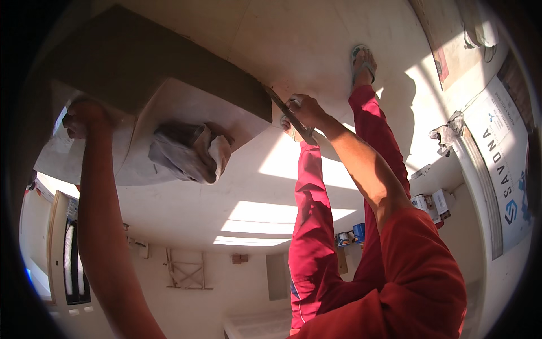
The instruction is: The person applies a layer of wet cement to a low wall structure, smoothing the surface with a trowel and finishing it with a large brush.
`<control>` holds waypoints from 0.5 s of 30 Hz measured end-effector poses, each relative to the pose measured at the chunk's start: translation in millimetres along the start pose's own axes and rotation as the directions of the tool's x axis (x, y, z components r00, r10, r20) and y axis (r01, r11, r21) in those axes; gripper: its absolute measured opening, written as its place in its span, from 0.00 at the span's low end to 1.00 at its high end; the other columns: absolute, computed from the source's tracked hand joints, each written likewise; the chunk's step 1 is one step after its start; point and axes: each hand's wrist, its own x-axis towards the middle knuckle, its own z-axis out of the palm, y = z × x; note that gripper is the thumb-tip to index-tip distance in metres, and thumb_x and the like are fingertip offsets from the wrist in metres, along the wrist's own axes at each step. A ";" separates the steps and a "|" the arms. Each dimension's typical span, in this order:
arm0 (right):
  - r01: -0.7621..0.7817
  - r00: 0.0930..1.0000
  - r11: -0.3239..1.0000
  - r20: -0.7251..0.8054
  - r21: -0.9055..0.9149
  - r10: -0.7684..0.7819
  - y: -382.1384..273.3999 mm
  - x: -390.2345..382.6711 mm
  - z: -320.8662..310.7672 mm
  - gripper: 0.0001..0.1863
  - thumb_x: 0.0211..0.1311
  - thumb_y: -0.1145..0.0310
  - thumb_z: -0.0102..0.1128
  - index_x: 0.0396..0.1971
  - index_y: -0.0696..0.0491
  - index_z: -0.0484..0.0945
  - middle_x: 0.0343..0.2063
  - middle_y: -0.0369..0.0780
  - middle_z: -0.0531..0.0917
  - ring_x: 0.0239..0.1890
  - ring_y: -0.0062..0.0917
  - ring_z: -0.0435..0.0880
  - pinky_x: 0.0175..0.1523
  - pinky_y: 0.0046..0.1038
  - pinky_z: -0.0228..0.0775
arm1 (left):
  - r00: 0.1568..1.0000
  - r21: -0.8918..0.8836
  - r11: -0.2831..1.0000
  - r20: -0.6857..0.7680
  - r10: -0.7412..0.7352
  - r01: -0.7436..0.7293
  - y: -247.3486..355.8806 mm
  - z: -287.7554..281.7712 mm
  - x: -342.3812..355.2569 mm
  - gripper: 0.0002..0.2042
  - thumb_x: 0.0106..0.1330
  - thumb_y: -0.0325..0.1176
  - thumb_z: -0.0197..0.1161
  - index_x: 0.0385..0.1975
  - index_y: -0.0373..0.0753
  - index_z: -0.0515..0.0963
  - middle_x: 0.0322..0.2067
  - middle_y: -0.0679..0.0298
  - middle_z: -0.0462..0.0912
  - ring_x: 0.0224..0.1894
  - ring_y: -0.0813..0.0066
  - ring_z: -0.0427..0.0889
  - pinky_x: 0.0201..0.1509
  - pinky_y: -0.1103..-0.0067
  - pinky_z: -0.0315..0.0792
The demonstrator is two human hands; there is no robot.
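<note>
A large dark brown panel (169,62) spans the upper left, above a pale surface. At its left lower edge, my left hand (87,117) is closed with the fingers curled; what they hold, if anything, is hidden. My right hand (305,110) is closed at a narrow brown strip (291,117), which slants down from the panel's right corner toward my shin. The strip's exact kind cannot be made out. A crumpled grey cloth (189,148) lies between my hands, just below the panel.
My sandalled foot (363,62) stands on the pale floor beyond the strip. At right are crumpled plastic (450,133) and a long printed white pack (502,164). Blue cans (359,233), white boxes (443,201) and a wooden frame (186,268) appear toward the lower rim.
</note>
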 end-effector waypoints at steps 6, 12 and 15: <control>-0.160 0.987 0.986 0.009 -0.056 0.161 -36.2 -5.8 33.8 0.17 0.71 0.60 0.55 0.48 0.57 0.81 0.42 0.55 0.87 0.49 0.52 0.86 0.55 0.45 0.78 | 0.977 -0.312 0.926 0.079 -0.196 0.211 -2.1 -6.3 -19.6 0.28 0.78 0.50 0.40 0.68 0.33 0.60 0.69 0.44 0.59 0.70 0.51 0.65 0.68 0.54 0.66; -0.005 0.997 0.989 0.079 -0.149 0.017 -157.2 58.9 45.4 0.22 0.72 0.58 0.56 0.51 0.62 0.80 0.43 0.60 0.85 0.50 0.53 0.86 0.57 0.44 0.79 | 0.960 -0.397 0.875 0.149 -0.236 0.276 13.8 -44.0 -38.3 0.29 0.77 0.51 0.35 0.69 0.36 0.60 0.72 0.45 0.57 0.72 0.51 0.62 0.70 0.53 0.59; 0.074 0.997 0.997 -0.031 -0.001 -0.074 -222.9 76.4 52.3 0.22 0.72 0.58 0.56 0.53 0.62 0.80 0.43 0.59 0.86 0.50 0.53 0.86 0.58 0.44 0.78 | 0.941 -0.514 0.789 0.216 -0.261 0.337 44.0 -97.0 -59.5 0.30 0.77 0.51 0.33 0.69 0.35 0.59 0.73 0.46 0.55 0.74 0.51 0.60 0.71 0.53 0.57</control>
